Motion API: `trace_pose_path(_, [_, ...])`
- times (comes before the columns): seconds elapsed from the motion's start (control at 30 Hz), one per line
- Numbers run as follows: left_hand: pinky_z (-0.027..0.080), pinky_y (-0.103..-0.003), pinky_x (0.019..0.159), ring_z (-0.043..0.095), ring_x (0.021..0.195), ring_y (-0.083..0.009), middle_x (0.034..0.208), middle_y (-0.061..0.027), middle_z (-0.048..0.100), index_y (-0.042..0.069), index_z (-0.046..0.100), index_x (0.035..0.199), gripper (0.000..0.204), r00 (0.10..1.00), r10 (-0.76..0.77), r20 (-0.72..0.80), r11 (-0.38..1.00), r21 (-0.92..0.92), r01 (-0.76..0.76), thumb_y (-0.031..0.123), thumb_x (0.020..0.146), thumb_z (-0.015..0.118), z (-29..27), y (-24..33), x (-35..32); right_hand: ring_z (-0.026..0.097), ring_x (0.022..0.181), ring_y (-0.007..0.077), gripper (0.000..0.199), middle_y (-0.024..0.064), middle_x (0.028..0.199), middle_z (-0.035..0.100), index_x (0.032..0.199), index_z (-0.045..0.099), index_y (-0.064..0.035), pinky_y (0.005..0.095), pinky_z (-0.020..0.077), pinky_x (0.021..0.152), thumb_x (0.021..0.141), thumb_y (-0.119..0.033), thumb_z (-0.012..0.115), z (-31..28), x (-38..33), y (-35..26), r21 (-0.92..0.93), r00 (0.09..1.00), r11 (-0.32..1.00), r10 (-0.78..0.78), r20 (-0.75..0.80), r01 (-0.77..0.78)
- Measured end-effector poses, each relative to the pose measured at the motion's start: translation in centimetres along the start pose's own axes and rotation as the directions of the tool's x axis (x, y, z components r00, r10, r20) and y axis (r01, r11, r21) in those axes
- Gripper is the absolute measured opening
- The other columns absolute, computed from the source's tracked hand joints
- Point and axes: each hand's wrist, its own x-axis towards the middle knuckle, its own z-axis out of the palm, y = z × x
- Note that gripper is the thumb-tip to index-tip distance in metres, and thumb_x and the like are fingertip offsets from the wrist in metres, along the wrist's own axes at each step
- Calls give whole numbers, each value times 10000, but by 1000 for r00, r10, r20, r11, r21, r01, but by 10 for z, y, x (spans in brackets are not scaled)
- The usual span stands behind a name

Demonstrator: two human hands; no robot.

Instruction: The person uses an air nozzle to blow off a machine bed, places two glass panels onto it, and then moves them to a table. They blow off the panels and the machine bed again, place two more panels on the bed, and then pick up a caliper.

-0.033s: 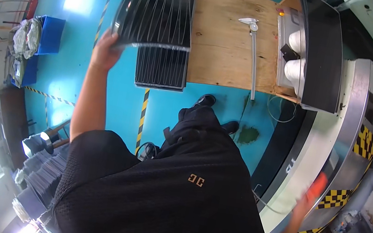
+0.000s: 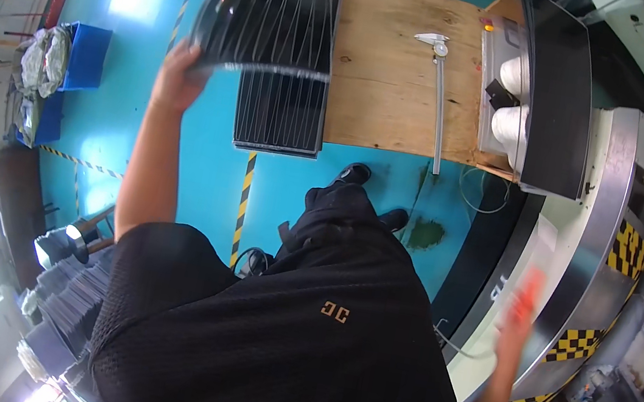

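Black and glossy, ruled with thin pale lines, a bowed sheet [image 2: 273, 16] hangs by its near left corner from the person's left hand [image 2: 182, 77], whose fingers pinch the edge. It arches forward and to the right of that hand, above a stack of similar dark sheets [image 2: 282, 112] set at the left end of a plywood table [image 2: 389, 66]. From where I stand, the right hand [image 2: 514, 325] is well apart from the sheet, low on the person's right, near the pale machine ledge [image 2: 476, 353]. It is closed around a red-orange tool [image 2: 528, 293], though blur hides how each finger sits; a pale, see-through flat end points away from the body. Between the sheet and the right-hand side, a dial caliper [image 2: 439, 84] lies on the wood, its long beam overhanging the near edge. White rolls [image 2: 509, 126] sit just beside an upright black panel [image 2: 556, 96].
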Motion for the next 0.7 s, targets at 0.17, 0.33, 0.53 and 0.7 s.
trace_pose_path(0.17, [568,-259,701,693,901,-182,1073,-109,690,20,546,1233,268,954,66,294,990,-139,-26,77,977,490,-10,73,33,627,919,483,499,288,947,648,1084,485,11,538,504,783,911,-439,616,238,-11,-243,-376,567,510,-291,771,774])
trace_pose_path(0.33, [526,-262,692,652,973,-194,1145,-106,649,39,515,1307,348,984,151,92,979,-150,-136,108,966,529,-9,94,36,662,829,445,515,249,835,674,1074,568,30,525,516,744,916,-459,591,325,66,-392,-108,763,845,-410,500,525])
trace_pose_path(0.53, [413,-464,1067,533,1257,-278,1352,-147,556,21,398,1441,642,998,-4,66,1000,-24,5,155,869,658,-61,2,-2,653,929,423,532,250,948,674,1012,616,4,489,503,810,907,-517,595,315,13,-271,-319,533,496,-383,754,808])
trace_pose_path(0.7, [580,-416,874,616,1116,-276,1343,-161,541,29,334,1466,561,870,-433,-237,898,-30,439,84,960,571,-106,-147,-39,655,838,423,502,226,835,671,1028,637,10,459,506,733,904,-477,625,276,36,-147,-228,738,799,-350,577,557])
